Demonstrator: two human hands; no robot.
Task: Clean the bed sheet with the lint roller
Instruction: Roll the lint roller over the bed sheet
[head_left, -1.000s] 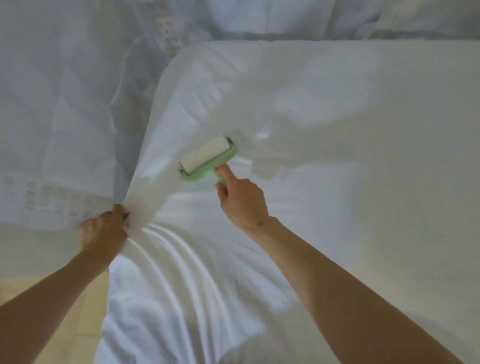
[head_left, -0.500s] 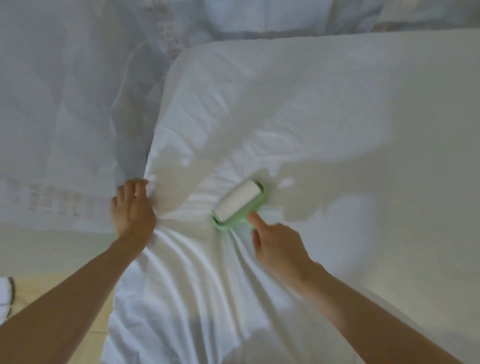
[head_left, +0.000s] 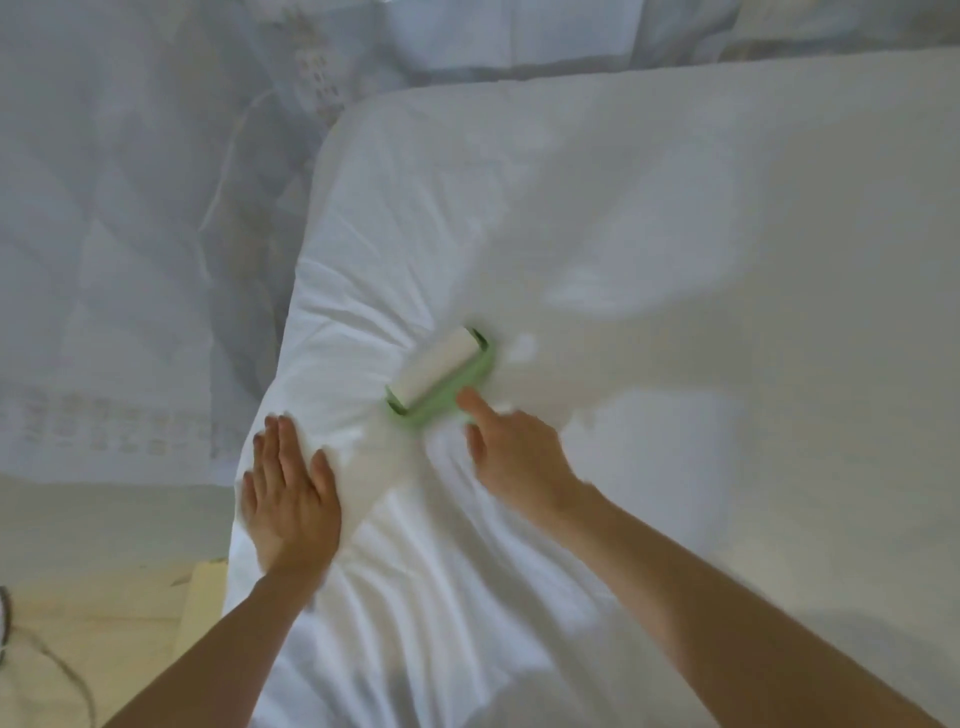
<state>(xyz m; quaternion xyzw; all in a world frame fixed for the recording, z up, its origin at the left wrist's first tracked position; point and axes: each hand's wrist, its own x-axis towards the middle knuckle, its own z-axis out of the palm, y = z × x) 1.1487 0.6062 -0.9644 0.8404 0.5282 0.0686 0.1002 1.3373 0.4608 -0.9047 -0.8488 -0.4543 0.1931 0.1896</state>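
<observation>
The right hand (head_left: 514, 457) wraps the hidden handle of the pale green plastic lint roller (head_left: 441, 376), index finger along its frame. Its white cylindrical drum rests on the white, soft, creased bed sheet (head_left: 649, 218) near the bed's left edge. The left hand (head_left: 288, 499) lies flat, fingers straight, pinning the cloth just beside. Rolling away from that palm in short overlapping strokes should stop the limp fabric bunching.
</observation>
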